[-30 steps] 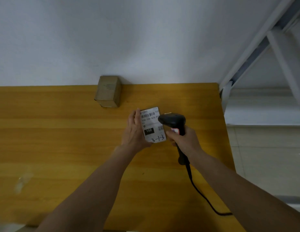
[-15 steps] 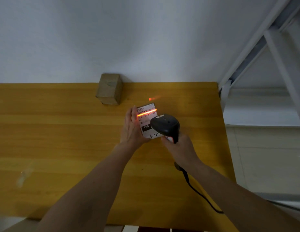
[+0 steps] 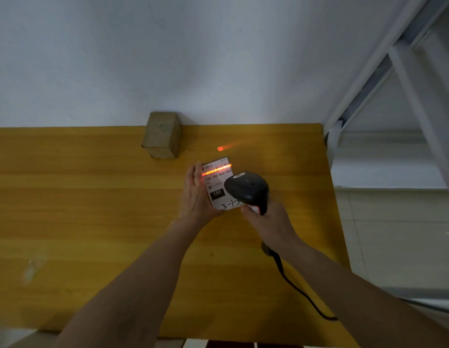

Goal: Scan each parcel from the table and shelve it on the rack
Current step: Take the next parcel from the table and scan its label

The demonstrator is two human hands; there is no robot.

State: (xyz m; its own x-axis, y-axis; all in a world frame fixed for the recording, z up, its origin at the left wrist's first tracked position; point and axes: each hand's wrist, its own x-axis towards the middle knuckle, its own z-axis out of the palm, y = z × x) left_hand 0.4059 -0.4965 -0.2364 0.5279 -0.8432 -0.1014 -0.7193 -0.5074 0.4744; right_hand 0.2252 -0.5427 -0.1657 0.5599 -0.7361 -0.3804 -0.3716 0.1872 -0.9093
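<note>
My left hand [image 3: 195, 197] holds a small parcel [image 3: 216, 183] above the yellow wooden table [image 3: 93, 209], its white label facing up with "150" and handwritten digits on it. My right hand [image 3: 267, 222] grips a black barcode scanner [image 3: 247, 188], whose head hangs over the label's lower right part. An orange scan line lies across the barcode at the label's top, and a stray orange spot falls on the table beyond it. A second parcel, a brown cardboard box [image 3: 162, 134], stands at the table's far edge against the wall.
The scanner's black cable [image 3: 296, 290] trails over the table's right front part. A white metal rack frame [image 3: 394, 71] rises to the right of the table, with tiled floor below it. A white wall stands behind the table.
One second ago the scanner sat to the right of the label with no light. Since then its head moved over the label and the orange scan line came on across the barcode.
</note>
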